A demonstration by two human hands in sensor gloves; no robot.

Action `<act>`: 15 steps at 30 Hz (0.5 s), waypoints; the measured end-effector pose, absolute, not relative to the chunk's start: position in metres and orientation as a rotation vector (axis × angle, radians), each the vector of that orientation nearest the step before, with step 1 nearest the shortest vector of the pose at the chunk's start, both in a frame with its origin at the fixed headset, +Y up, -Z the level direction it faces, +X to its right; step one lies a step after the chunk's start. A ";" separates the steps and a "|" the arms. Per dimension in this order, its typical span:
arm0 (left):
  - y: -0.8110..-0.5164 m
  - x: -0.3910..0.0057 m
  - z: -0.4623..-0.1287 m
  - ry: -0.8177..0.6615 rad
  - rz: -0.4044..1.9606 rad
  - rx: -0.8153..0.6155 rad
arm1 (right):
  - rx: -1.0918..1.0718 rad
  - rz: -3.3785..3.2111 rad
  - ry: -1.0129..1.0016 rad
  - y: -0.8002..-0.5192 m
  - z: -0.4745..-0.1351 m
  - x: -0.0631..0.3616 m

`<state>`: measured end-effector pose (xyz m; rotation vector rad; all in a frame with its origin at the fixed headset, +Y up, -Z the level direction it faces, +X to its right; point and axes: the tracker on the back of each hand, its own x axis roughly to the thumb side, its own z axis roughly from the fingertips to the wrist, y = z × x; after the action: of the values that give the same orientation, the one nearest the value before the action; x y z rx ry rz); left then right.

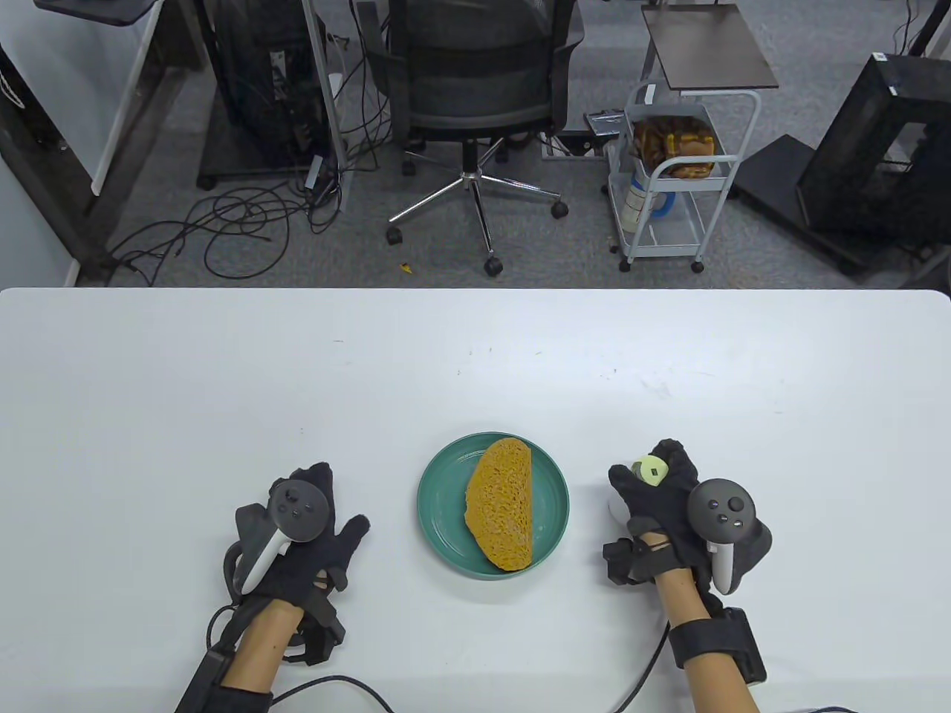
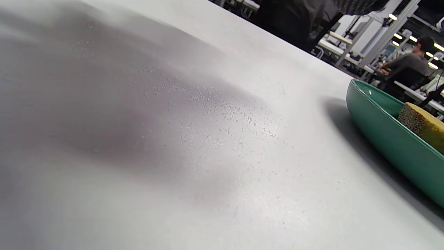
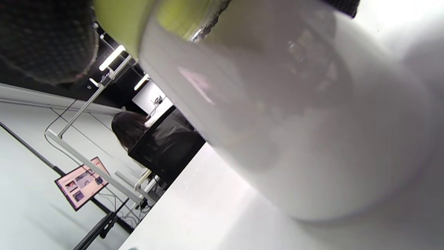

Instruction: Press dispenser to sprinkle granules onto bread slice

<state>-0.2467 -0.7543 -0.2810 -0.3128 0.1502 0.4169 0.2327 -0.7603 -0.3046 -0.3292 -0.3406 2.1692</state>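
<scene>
Holding bread slice (image 1: 502, 502), green plate (image 1: 438, 512)

Bright, even overhead light is washing the table (image 1: 223, 386) white, casting soft shadows. The dispenser (image 3: 295, 114) is filling the right wrist view, blurred. Ceiling lamps are glaring behind. Left wrist view's near edge is smearing.

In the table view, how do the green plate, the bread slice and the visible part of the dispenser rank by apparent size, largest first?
1. Green plate
2. Bread slice
3. Dispenser, mostly hidden inside the right hand, so only its visible part counts.
</scene>
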 end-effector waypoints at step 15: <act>-0.754 -0.246 -0.279 0.138 0.409 -0.309 | -0.212 2.333 -0.565 -0.742 -0.281 0.303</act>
<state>-0.2463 -0.7543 -0.2794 -0.3090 0.1384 0.4093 0.3034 -0.7422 -0.2807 -0.2119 -0.5646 2.3331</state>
